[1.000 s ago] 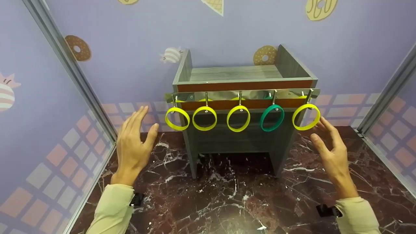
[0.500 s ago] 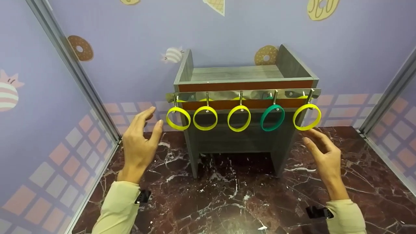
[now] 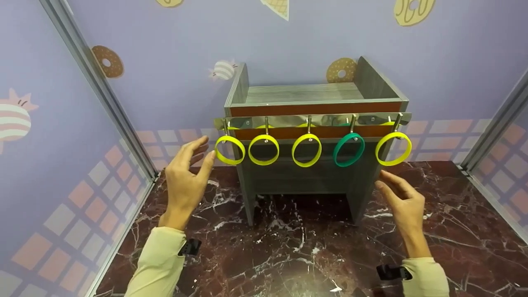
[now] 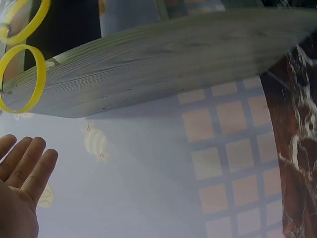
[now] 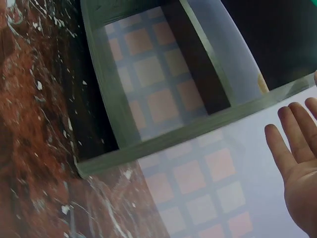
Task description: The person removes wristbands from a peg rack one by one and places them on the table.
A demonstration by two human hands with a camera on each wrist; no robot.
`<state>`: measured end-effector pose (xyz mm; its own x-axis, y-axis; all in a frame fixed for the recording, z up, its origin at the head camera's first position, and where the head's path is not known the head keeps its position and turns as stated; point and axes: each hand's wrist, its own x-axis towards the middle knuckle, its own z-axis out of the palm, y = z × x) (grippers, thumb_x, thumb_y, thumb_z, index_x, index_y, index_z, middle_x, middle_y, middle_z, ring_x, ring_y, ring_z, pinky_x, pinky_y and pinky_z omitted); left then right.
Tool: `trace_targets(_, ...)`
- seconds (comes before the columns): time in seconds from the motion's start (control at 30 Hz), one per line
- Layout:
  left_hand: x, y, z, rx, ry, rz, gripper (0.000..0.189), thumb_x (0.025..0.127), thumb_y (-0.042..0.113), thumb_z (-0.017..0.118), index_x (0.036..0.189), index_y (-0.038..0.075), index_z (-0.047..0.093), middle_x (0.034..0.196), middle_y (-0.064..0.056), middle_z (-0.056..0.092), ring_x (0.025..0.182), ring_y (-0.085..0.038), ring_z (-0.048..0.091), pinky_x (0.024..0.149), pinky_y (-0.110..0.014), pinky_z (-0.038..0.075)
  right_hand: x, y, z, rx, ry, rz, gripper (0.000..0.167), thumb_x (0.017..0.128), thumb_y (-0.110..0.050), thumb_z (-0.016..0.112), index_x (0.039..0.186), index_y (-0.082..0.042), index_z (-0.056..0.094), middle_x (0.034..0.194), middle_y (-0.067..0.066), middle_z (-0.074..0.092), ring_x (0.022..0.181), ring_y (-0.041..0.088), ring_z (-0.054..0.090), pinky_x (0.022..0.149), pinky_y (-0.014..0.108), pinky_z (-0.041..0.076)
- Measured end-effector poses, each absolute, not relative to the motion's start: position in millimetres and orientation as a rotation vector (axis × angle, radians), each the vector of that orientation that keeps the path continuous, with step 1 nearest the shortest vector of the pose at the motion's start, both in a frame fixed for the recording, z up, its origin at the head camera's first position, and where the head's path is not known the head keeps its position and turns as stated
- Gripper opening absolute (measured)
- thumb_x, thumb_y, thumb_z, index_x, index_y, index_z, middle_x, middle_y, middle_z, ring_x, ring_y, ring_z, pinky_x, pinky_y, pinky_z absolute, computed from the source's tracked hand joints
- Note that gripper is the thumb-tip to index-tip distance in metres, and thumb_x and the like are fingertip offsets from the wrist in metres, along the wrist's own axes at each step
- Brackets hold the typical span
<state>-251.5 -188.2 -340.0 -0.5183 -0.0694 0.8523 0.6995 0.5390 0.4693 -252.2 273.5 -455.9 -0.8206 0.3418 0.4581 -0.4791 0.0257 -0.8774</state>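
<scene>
Several rings hang from hooks on a metal strip (image 3: 284, 120) along the front of a grey wooden shelf unit (image 3: 297, 177). The leftmost yellow ring (image 3: 217, 153) is nearest my left hand (image 3: 185, 181), whose fingers are extended and hold nothing. In the left wrist view a gap shows between that hand's fingers and the yellow ring (image 4: 41, 79). Just below the rightmost yellow ring (image 3: 409, 153) is my right hand (image 3: 404, 204), its fingers slightly bent and holding nothing. Between them hang two yellow rings and a green ring (image 3: 335, 154).
The unit stands on a dark red marbled surface (image 3: 288, 255) against a purple wall (image 3: 288, 45) with sweets pictured on it. Metal frame posts (image 3: 95, 82) edge the side panels. The unit's upright side panels (image 3: 381, 82) rise at both ends of its top.
My left hand has moved right, up to the leftmost yellow ring. My right hand has moved left and down, from beside the rightmost yellow ring to below it. The rings still hang on their hooks.
</scene>
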Motion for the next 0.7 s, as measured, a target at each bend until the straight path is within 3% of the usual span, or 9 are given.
trace_targets(0.1, -253, -187, -341, -0.538, -1.863, -1.049, 0.031, 0.098, 0.004, 0.076, 0.127, -0.005, 0.072, 0.122, -0.016, 0.074, 0.107, -0.032, 0.074, 0.092, -0.037, 0.063, -252, 271, -461, 0.118, -1.714, 1.896, 0.032, 0.094, 0.003, 0.079, 0.126, 0.007, 0.074, 0.113, 0.006, 0.079, 0.096, 0.016, 0.077, 0.079, 0.023, 0.063)
trace_targets(0.33, -255, -182, -340, -0.533, -1.84, -1.163, 0.029, 0.097, 0.002, 0.077, 0.126, -0.005, 0.073, 0.119, -0.015, 0.075, 0.102, -0.032, 0.076, 0.087, -0.027, 0.062, -254, 269, -470, 0.057, -1.712, 1.895, 0.032, 0.093, 0.003, 0.08, 0.124, 0.006, 0.075, 0.109, 0.005, 0.08, 0.095, 0.015, 0.077, 0.082, 0.022, 0.062)
trace_targets(0.7, -256, -178, -341, -0.532, -1.831, -1.167, 0.024, 0.097, 0.0, 0.077, 0.12, -0.005, 0.076, 0.111, -0.013, 0.077, 0.094, -0.027, 0.077, 0.081, -0.026, 0.063, -258, 266, -477, -0.004, -1.733, 1.897, 0.029, 0.093, -0.004, 0.083, 0.12, 0.004, 0.078, 0.104, 0.005, 0.08, 0.091, 0.017, 0.077, 0.08, 0.022, 0.061)
